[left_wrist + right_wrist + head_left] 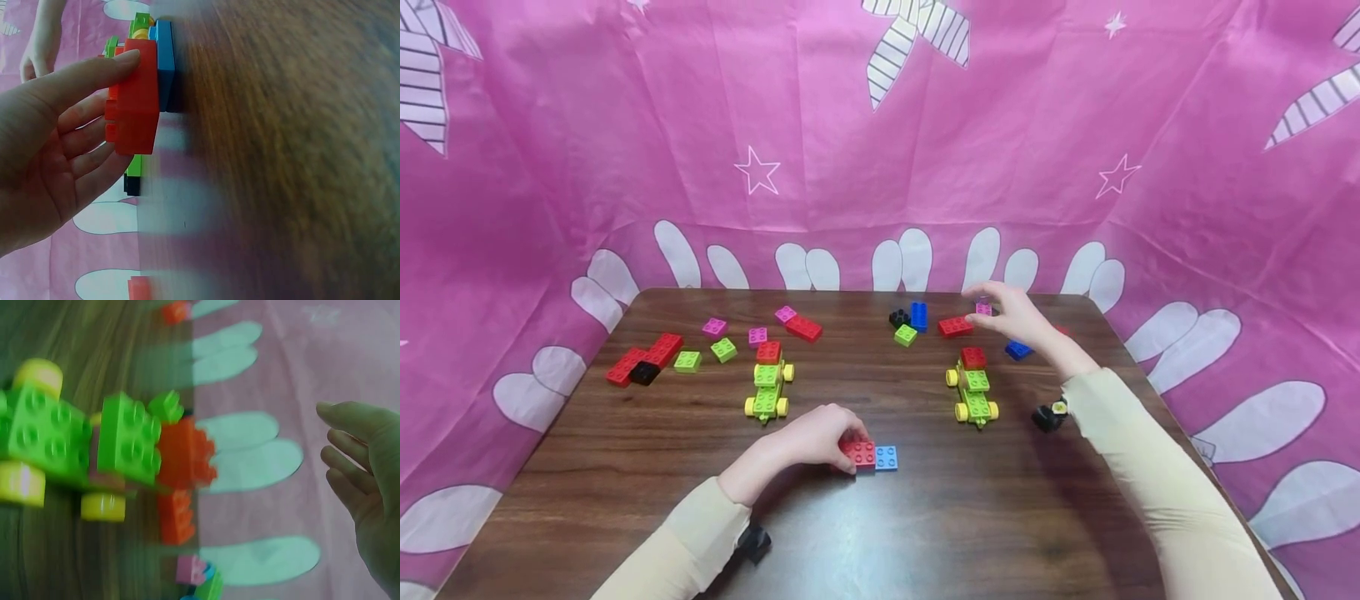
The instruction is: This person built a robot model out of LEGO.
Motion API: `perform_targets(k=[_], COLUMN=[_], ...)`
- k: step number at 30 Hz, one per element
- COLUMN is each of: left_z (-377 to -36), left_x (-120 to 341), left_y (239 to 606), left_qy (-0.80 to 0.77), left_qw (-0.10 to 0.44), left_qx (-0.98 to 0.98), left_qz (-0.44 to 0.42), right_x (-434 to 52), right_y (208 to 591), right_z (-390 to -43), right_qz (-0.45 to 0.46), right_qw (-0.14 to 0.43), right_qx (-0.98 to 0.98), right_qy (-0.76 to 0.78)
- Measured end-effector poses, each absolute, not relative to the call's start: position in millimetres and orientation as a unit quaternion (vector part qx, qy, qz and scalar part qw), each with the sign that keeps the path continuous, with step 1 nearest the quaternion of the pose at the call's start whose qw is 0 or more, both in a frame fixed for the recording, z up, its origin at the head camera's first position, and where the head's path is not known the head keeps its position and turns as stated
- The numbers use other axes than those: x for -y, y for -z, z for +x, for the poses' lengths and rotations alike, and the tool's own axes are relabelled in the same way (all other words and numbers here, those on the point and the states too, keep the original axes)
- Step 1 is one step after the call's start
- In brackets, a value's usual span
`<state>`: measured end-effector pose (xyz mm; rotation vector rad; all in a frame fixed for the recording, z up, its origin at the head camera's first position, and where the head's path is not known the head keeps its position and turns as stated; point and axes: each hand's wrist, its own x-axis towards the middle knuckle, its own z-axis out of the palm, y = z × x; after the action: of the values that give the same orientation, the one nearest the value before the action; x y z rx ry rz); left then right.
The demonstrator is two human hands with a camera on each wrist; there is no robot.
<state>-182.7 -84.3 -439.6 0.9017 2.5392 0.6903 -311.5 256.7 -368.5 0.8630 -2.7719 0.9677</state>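
Observation:
My left hand (829,440) grips a red brick (858,452) at the near middle of the wooden table (925,517). A blue brick (886,457) sits against the red one's right side. In the left wrist view the thumb lies along the red brick (134,100), the fingers (87,140) curl beneath it, and the blue brick (164,62) is behind. My right hand (1003,307) hovers at the back right above a small pink brick (983,308), beside a red brick (955,326). The right wrist view shows that hand (353,453) relaxed and holding nothing.
Two green cars with yellow wheels and red tops stand mid-table, one on the left (767,385) and one on the right (975,389). Loose red, green, pink and black bricks (651,357) lie at the back left. Black, blue and green ones (910,321) lie at the back centre. Pink cloth (880,125) surrounds the table.

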Motion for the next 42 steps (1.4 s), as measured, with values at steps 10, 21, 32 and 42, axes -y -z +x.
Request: perform_targets(k=[10, 21, 32, 42], left_z=[-184.2, -183.3, -185.7, -186.4], left_x=[84.7, 87.4, 87.2, 87.6], left_y=[441.1, 441.8, 441.9, 443.1], left_qy=[-0.249, -0.259, -0.250, -0.250], left_qw=[0.187, 0.184, 0.181, 0.188], left_qx=[-0.897, -0.892, -0.893, -0.893], left_qz=[0.314, 0.322, 0.327, 0.323], right_x=[-273.1, -275.2, -274.3, -270.7], right_y=[396.9, 433.0, 451.2, 458.8], right_z=[-356.6, -377.1, -385.5, -389.6], right_qz=[0.291, 0.287, 0.283, 0.287], right_qw=[0.013, -0.012, -0.086, -0.099], right_qx=[0.919, 0.932, 0.937, 0.934], right_qy=[-0.265, -0.221, -0.185, -0.190])
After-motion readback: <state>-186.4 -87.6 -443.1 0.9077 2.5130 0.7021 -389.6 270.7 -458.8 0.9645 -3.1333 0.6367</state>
